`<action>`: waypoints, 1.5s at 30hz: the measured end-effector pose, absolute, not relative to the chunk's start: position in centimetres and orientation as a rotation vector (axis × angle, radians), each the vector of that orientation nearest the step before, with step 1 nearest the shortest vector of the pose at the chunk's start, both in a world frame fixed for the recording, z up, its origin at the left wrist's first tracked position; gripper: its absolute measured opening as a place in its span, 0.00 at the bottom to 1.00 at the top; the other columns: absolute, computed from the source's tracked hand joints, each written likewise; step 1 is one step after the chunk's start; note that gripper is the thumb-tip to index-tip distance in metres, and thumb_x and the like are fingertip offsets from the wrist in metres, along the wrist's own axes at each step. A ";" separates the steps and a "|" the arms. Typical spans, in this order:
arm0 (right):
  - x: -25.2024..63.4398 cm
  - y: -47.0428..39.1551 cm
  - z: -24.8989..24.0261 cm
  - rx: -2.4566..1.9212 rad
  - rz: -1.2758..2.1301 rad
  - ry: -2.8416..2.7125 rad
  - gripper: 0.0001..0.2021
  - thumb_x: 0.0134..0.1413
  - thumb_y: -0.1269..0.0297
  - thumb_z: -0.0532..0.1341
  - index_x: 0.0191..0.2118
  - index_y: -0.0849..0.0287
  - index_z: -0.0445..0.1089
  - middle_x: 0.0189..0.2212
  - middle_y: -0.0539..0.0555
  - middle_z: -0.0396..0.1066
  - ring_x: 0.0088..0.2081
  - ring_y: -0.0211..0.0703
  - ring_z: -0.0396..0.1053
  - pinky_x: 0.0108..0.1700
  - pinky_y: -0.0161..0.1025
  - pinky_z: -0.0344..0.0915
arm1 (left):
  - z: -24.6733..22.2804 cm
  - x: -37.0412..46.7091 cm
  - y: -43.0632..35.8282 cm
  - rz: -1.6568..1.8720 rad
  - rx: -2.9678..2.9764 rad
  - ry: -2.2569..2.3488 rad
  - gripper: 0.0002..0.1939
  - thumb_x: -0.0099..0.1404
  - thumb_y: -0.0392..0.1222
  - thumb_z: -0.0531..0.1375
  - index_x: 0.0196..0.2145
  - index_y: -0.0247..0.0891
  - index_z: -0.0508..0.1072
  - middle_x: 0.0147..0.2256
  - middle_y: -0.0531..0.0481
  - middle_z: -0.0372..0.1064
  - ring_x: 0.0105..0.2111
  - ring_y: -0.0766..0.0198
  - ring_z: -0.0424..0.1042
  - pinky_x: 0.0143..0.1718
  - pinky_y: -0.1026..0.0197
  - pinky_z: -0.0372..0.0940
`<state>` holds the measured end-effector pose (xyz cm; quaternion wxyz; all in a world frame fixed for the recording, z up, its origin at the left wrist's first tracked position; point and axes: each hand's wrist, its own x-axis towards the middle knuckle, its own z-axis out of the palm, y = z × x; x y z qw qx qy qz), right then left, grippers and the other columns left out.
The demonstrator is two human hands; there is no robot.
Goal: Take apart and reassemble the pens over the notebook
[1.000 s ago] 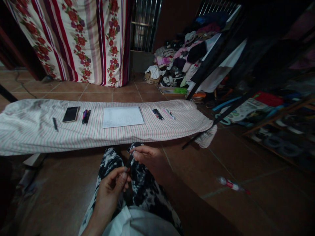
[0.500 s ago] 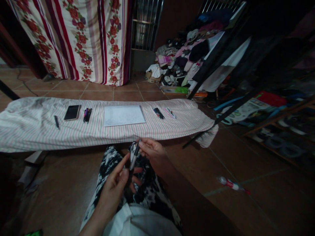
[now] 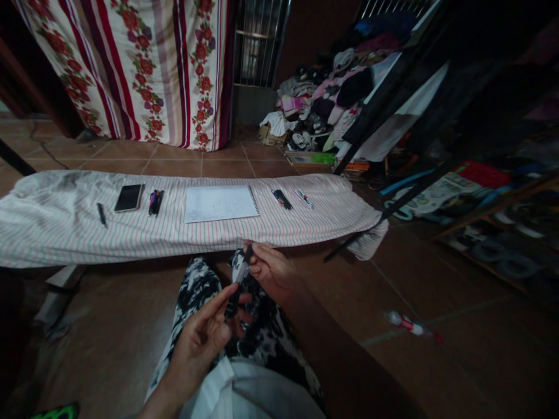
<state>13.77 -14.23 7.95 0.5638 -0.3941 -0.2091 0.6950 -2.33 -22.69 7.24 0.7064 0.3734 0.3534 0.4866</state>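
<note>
You held the pen (image 3: 238,281) at lower centre of the frame: left hand (image 3: 205,337) pinched its lower end, right hand (image 3: 271,270) its upper (axis near upright, tilted right).

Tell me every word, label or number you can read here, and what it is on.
No text can be read.
Notebook on the striped cloth: faint marks, too blurred.
Pen held between left hand and right hand: no legible print.
Phone: screen dark.
Printed sheet at right: too blurred.
</note>
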 end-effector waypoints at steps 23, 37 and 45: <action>12.4 -16.2 11.2 -0.786 1.775 -0.466 0.12 0.40 0.66 0.69 0.32 0.67 0.73 0.29 0.53 0.69 0.20 0.22 0.50 0.16 0.20 0.44 | 7.2 -3.0 -23.7 1.073 1.203 0.705 0.21 0.58 0.39 0.63 0.51 0.49 0.72 0.45 0.46 0.74 0.39 0.60 0.75 0.39 0.63 0.70; 11.7 -16.9 11.7 -0.787 1.774 -0.477 0.11 0.42 0.64 0.68 0.32 0.67 0.73 0.28 0.52 0.67 0.19 0.22 0.46 0.15 0.20 0.42 | 7.8 -3.3 -23.3 1.290 2.060 0.833 0.26 0.61 0.41 0.61 0.56 0.49 0.65 0.42 0.52 0.76 0.38 0.67 0.76 0.40 0.73 0.69; 11.4 -16.9 11.5 -0.798 1.775 -0.445 0.12 0.41 0.65 0.69 0.33 0.68 0.73 0.27 0.51 0.65 0.19 0.22 0.44 0.15 0.21 0.42 | 6.7 -3.2 -23.4 1.272 2.236 0.847 0.25 0.63 0.43 0.58 0.58 0.42 0.62 0.45 0.47 0.75 0.43 0.65 0.75 0.43 0.72 0.67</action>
